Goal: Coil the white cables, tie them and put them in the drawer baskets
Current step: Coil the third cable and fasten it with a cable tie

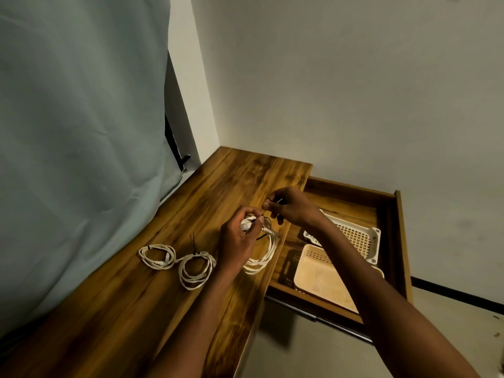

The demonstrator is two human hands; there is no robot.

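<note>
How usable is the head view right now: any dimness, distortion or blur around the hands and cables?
Head view: dim, warm light; wide-angle bending at the edges; left hand and right hand slightly soft, the black tie between them hard to resolve; coiled cables on the desk readable; drawer interior shadowed.

On the desk (191,214) two tied coils (157,256) (197,268) lay side by side, left of a third coil (261,257) held by both hands at the desk's right edge; right of the desk the open drawer (392,241) held two baskets (357,236) (316,271), one behind the other.
</note>
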